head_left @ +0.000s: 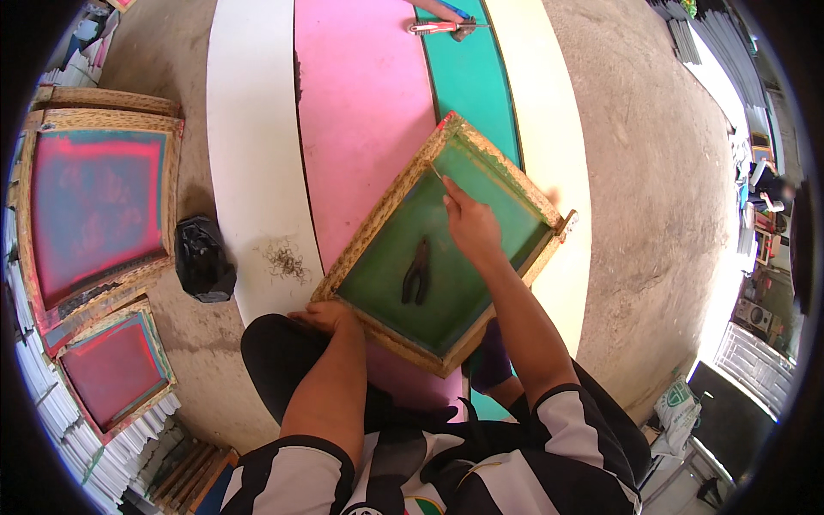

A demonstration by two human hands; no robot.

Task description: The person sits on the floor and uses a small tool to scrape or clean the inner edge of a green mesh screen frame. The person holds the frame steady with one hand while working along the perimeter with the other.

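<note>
A wooden screen-printing frame (386,203) with green mesh lies tilted across my lap and the boards. My left hand (330,316) grips its near left corner, fingers partly hidden beneath the wood. Over the mesh, my right hand (472,225) is closed around a thin, pointed tool (436,172); its tip is at the inner edge of the frame's left bar, and its handle is hidden in my fist. Dark-handled pliers (417,273) rest on the mesh, left of my right forearm. A wooden stick (566,225) juts out at the frame's right corner.
Beyond the frame, a red-handled screwdriver (433,27) lies by another person's hand (442,10). Dark thin scraps (286,259) are scattered on the white board (253,129). A black plastic bag (203,259) and more printing frames (107,120) stand at the left.
</note>
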